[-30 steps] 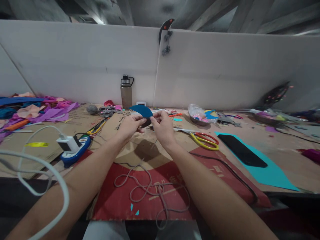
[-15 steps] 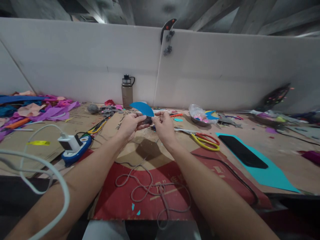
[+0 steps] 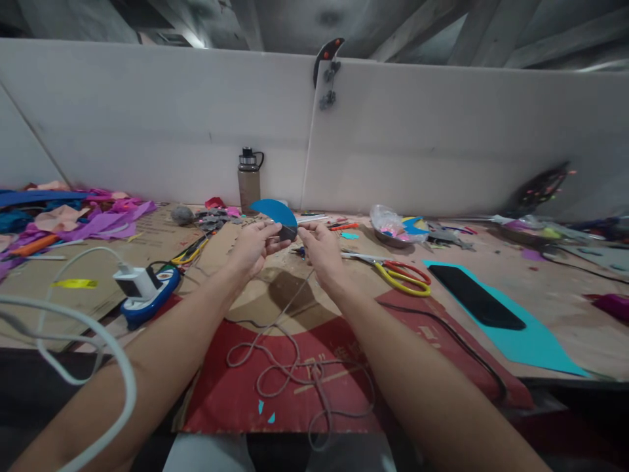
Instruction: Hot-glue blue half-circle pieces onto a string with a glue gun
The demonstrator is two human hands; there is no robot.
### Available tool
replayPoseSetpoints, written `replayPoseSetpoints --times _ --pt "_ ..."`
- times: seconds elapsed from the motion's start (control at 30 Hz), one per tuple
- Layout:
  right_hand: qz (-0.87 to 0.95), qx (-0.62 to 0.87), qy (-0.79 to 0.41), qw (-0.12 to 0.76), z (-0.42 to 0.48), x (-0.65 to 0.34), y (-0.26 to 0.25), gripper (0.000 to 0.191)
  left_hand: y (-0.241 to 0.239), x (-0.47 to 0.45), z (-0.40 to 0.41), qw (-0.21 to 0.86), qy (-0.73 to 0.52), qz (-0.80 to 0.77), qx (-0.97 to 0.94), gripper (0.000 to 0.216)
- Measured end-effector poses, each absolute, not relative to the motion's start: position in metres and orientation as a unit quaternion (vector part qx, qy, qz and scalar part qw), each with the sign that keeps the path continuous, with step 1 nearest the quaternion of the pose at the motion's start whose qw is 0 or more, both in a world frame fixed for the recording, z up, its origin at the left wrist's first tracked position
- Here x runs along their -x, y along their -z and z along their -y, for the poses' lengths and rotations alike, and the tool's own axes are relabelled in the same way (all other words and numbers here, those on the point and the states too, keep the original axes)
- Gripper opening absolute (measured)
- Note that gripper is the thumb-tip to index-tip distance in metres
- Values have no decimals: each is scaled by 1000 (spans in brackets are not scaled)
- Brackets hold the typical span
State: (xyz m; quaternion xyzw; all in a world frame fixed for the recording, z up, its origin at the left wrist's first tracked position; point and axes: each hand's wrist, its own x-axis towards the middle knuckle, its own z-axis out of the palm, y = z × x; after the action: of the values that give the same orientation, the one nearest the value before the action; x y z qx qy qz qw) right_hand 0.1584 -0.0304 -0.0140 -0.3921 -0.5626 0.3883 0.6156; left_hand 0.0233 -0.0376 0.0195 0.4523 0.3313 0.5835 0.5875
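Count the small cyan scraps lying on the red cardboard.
2. One cyan scrap lies near the front edge of the red cardboard. The second scrap sits just right of it, slightly nearer the edge. Others may be hidden.

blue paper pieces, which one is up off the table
The darker blue half-round piece, pinched at its lower edge between the left hand and right hand. The turquoise sheet lies flat under a black phone.
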Motion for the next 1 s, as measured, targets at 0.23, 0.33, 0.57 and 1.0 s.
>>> replayPoseSetpoints --times 0.23,0.33,0.57,1.0 --pt "552 411 -378 619 36 -159 6 20 -19 -24 38 584 -576 -340 -459 5" --pt "527 381 -448 613 41 -161 0 20 -22 -21 37 607 -560 -324 -462 3" --pt "509 323 -551 577 48 -166 -7 28 -24 -14 34 637 -530 -299 -473 3" --pt "614 380 -343 601 37 -161 7 23 -16 -22 35 561 -582 -319 -494 4"
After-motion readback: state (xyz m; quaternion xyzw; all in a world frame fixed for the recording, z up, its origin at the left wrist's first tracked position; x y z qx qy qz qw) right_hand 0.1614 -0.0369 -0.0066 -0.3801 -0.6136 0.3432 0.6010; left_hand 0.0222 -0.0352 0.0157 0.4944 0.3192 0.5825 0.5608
